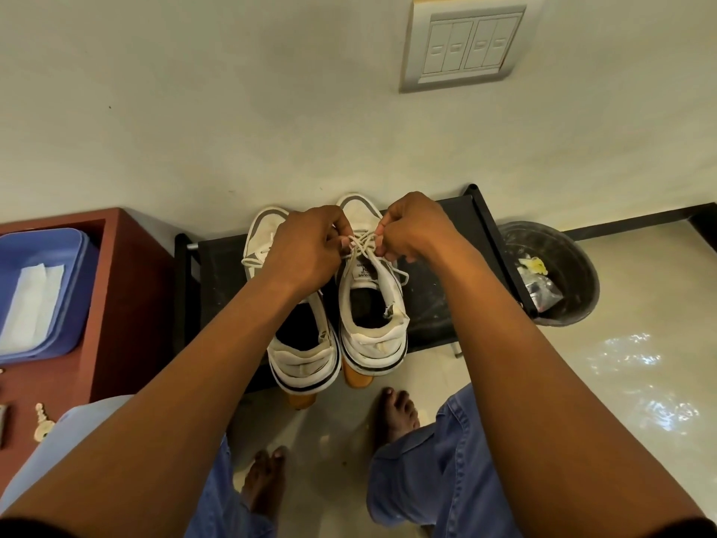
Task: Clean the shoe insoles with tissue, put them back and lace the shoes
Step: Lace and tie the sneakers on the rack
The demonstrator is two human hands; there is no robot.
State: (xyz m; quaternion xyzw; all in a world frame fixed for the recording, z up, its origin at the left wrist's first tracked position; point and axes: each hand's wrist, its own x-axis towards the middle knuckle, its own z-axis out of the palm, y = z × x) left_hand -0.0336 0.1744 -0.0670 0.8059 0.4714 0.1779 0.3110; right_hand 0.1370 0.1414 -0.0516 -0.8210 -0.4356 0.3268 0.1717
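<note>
Here we are standing over the black shoe rack [458, 227], where two white sneakers are sitting side by side, toes to the wall. Our left hand [306, 242] and right hand [417, 227] are each pinching the white laces [361, 242] over the right sneaker [372, 300]. The left sneaker [298, 343] is lying just beside it, partly under our left wrist.
</note>
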